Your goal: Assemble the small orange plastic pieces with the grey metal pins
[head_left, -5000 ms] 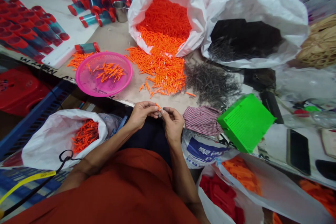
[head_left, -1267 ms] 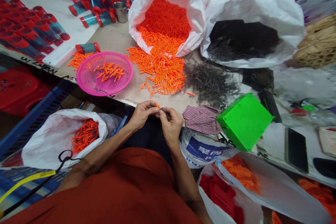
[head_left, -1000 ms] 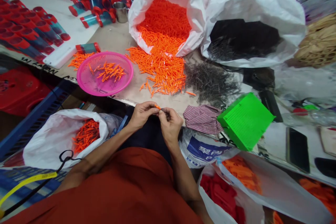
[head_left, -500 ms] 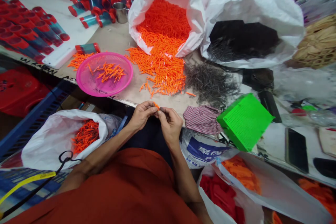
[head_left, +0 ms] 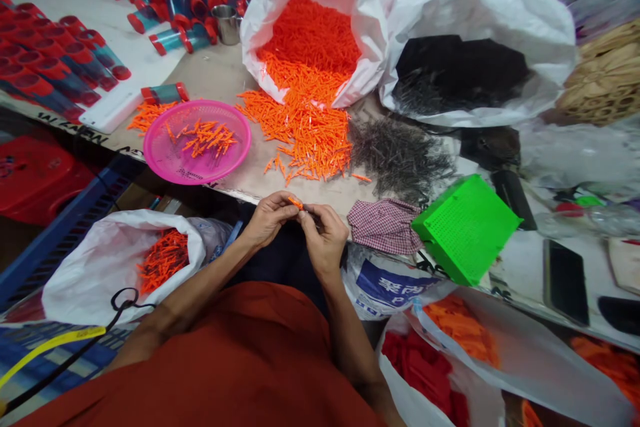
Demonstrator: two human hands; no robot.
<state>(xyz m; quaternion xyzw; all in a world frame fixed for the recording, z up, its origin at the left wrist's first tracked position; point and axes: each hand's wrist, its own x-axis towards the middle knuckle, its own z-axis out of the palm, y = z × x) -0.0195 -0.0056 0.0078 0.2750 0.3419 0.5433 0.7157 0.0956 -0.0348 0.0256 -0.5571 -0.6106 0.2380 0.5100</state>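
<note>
Containers and hands at a worktable. At the far side, a white sack (head_left: 373,20) is lying open and spilling orange parts (head_left: 315,140) onto the table (head_left: 207,67); beside it, a second sack (head_left: 547,40) is holding black parts (head_left: 460,70), with a dark heap (head_left: 400,153) lying before its mouth. A pink basket (head_left: 167,157) is holding a small pile of orange pieces (head_left: 210,139). Below the table edge, a lower sack (head_left: 90,273) is containing mixed orange and dark pieces (head_left: 165,260). A green basket (head_left: 467,230) is resting tilted at the right. Both forearms are converging at the near edge. The left hand (head_left: 270,219) is pinching a single orange piece (head_left: 296,203) between thumb and forefinger; the right hand (head_left: 325,233) is pinching its opposite end, fingertips nearly touching the left's, remaining fingers curling inward. Finer detail at the fingertips is appearing too small to tell.
</note>
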